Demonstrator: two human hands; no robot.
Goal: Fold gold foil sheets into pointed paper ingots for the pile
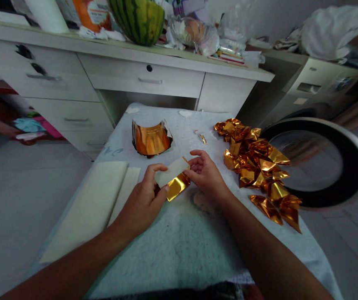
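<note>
One glossy foil strip point(177, 187) (gold, hand-held)

And on the front of the washing machine point(325, 85), up at the right, a small brand name is showing, appearing to read "Haier", though the letters are coming through soft. Over on the counter, the orange pack point(88, 12) is carrying pale print on its label point(99, 16), but that is staying too blurred to read. Down on the cloth point(166, 254), blue script-like marks point(113, 151) are curling along the left side, forming no legible word.
</note>
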